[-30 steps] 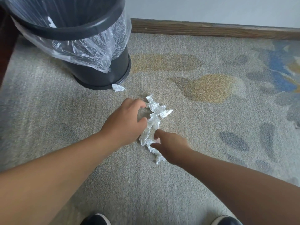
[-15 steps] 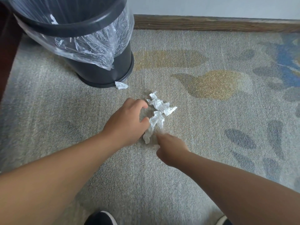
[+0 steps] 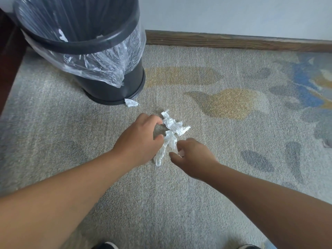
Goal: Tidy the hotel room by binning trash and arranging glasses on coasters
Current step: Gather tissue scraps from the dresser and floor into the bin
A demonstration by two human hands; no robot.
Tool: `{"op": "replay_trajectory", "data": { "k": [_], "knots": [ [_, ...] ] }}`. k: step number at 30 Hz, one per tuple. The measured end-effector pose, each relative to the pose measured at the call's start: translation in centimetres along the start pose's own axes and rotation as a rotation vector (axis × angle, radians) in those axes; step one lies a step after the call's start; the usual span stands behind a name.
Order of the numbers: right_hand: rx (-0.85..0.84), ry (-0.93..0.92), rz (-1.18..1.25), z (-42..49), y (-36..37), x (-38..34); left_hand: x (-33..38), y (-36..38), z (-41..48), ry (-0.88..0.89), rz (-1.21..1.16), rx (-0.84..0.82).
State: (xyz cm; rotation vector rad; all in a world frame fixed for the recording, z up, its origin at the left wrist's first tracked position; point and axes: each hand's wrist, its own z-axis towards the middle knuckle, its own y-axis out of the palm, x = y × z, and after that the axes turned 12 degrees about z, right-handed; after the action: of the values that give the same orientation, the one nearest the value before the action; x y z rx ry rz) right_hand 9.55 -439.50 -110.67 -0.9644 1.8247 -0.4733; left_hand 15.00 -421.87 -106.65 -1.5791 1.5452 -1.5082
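The crumpled tissue [image 3: 173, 126] is lying on the carpet [image 3: 197, 203] near the lined waste bin [image 3: 115, 94], judged close enough for a short lift. Its left edge is being pinched by the curled left hand [image 3: 138, 139]. Its lower end is being nipped by the curled right hand [image 3: 195, 156], with white showing between the fingers. A smaller scrap [image 3: 131, 102] is lying against the bin's base.

Bin [image 3: 111, 92] cropped at top, shoes [image 3: 106, 246] at bottom, tissue [image 3: 173, 125] end hidden

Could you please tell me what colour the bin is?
The bin is black; head view.
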Motion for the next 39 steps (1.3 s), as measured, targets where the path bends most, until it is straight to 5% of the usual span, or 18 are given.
{"op": "replay_trajectory", "data": {
  "k": [39],
  "knots": [
    [-0.078,-0.069,-0.162,5.1,4.8,-1.7,-2.3,1.7,0.1,-0.053,-0.012,-0.062]
  ]
}}
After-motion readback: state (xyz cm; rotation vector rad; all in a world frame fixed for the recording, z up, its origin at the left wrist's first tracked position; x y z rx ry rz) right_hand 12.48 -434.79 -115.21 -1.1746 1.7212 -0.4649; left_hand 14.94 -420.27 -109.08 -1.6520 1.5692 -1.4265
